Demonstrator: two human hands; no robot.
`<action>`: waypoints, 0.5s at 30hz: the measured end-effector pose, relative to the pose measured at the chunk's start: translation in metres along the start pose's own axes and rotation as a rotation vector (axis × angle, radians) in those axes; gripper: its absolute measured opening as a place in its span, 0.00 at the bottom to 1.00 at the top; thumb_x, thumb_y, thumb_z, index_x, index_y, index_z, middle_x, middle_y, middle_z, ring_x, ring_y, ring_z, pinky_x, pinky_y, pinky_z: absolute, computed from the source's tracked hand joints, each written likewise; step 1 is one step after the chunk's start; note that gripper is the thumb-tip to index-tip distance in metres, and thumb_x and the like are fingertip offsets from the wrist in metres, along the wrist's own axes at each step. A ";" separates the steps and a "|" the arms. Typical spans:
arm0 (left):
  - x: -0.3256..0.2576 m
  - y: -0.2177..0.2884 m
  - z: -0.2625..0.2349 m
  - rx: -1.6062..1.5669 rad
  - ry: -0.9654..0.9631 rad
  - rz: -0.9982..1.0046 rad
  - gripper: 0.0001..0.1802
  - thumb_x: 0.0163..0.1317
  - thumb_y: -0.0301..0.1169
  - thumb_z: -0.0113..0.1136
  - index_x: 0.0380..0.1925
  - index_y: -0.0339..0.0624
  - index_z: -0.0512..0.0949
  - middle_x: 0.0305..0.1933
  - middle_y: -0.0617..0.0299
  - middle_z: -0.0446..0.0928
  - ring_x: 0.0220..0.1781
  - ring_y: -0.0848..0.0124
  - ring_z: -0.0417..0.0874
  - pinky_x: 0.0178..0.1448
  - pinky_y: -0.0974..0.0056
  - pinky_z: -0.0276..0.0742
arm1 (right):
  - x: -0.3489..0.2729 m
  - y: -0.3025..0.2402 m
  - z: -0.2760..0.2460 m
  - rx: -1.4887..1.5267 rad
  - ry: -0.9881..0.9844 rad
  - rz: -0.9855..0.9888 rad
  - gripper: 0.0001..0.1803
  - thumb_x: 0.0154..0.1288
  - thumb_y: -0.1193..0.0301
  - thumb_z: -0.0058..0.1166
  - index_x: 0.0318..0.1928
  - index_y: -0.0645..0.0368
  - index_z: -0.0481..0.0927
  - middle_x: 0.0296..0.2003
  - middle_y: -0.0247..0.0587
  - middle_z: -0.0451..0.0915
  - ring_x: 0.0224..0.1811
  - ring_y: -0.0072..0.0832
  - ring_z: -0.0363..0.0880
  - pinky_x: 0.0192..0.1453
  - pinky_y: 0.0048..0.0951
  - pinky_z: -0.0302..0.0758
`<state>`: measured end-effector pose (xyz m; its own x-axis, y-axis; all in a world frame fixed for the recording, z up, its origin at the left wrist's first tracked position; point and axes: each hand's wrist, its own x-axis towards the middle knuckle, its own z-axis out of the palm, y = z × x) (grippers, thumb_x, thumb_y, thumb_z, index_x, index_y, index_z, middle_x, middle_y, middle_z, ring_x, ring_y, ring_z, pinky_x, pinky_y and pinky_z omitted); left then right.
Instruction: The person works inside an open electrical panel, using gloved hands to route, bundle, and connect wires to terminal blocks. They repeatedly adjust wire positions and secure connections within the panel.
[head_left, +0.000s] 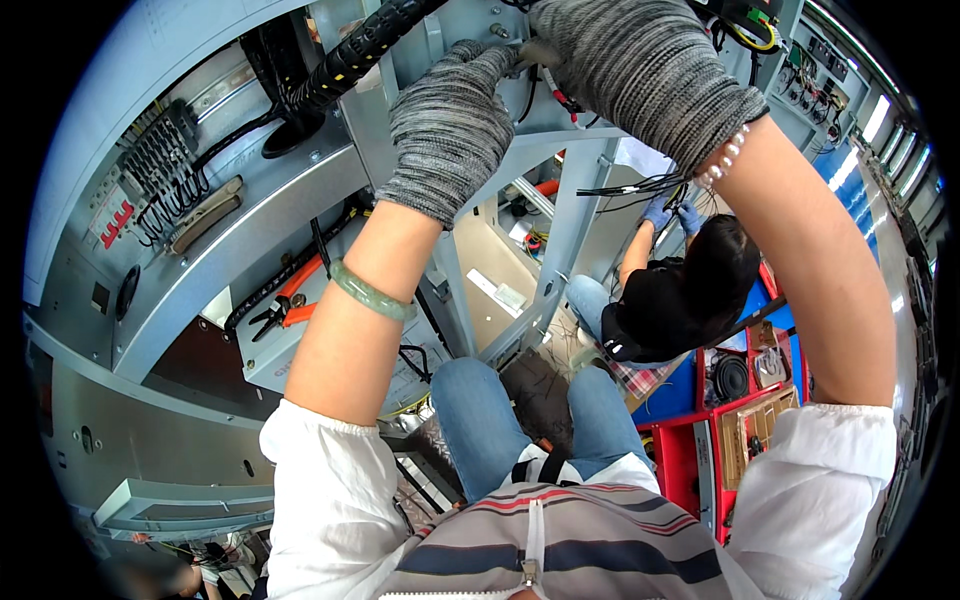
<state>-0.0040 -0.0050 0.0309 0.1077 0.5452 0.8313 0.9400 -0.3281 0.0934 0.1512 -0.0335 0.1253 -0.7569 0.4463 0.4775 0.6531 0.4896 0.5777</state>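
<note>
Both my hands wear grey knit gloves and are raised at a grey metal cabinet frame point(375, 125). My left hand point(450, 125) is closed, its fingertips pressed together beside a bolt point(499, 31) on the panel. My right hand point(630, 75) comes in from the right, its fingers bent toward the left hand's fingertips. Whatever lies between the two sets of fingertips is too small or hidden to name. Just below them hangs a thin wire with a red sleeve point(560, 96). A thick black wrapped cable bundle point(370, 42) runs past my left hand.
Orange-handled pliers point(290, 300) lie on a white box to the left. Black wire ends point(635, 187) stick out by my right wrist. A co-worker in black point(680, 290) sits low at right, wearing blue gloves, near red parts bins point(685, 470). Terminal blocks point(160, 150) line the left cabinet.
</note>
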 end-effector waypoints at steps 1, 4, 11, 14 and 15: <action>-0.004 -0.004 -0.003 0.017 -0.002 -0.012 0.16 0.59 0.28 0.48 0.47 0.48 0.76 0.48 0.55 0.75 0.48 0.56 0.78 0.54 0.55 0.73 | 0.002 -0.001 0.009 0.052 0.050 -0.024 0.09 0.58 0.70 0.48 0.29 0.61 0.79 0.20 0.45 0.78 0.26 0.39 0.81 0.29 0.38 0.77; 0.001 0.001 0.003 -0.029 0.018 -0.002 0.17 0.59 0.27 0.48 0.47 0.50 0.76 0.48 0.56 0.75 0.48 0.57 0.78 0.53 0.55 0.73 | -0.002 0.002 0.015 0.122 -0.028 0.194 0.12 0.61 0.65 0.48 0.28 0.61 0.78 0.19 0.47 0.77 0.25 0.44 0.79 0.31 0.41 0.75; 0.003 0.006 0.009 -0.040 -0.072 -0.060 0.22 0.54 0.25 0.50 0.50 0.59 0.76 0.51 0.61 0.74 0.50 0.61 0.78 0.54 0.57 0.75 | -0.014 0.010 0.037 0.176 0.111 0.253 0.14 0.60 0.64 0.48 0.28 0.63 0.77 0.19 0.51 0.76 0.25 0.47 0.78 0.32 0.43 0.74; 0.004 0.007 0.008 -0.030 -0.043 -0.044 0.22 0.54 0.25 0.50 0.50 0.59 0.76 0.51 0.61 0.74 0.49 0.61 0.78 0.53 0.56 0.75 | -0.021 0.016 0.054 0.253 0.116 0.301 0.15 0.67 0.59 0.47 0.41 0.56 0.80 0.27 0.46 0.79 0.30 0.37 0.80 0.39 0.36 0.77; 0.002 0.006 0.008 -0.019 -0.022 -0.037 0.22 0.54 0.25 0.50 0.49 0.59 0.76 0.51 0.61 0.74 0.49 0.61 0.78 0.53 0.56 0.75 | -0.022 0.010 0.051 0.287 0.112 0.349 0.15 0.66 0.60 0.47 0.41 0.56 0.80 0.27 0.47 0.79 0.30 0.38 0.80 0.40 0.37 0.77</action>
<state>0.0042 0.0003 0.0284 0.0798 0.5738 0.8151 0.9372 -0.3216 0.1347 0.1762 -0.0003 0.0868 -0.4781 0.5453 0.6885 0.8375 0.5192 0.1704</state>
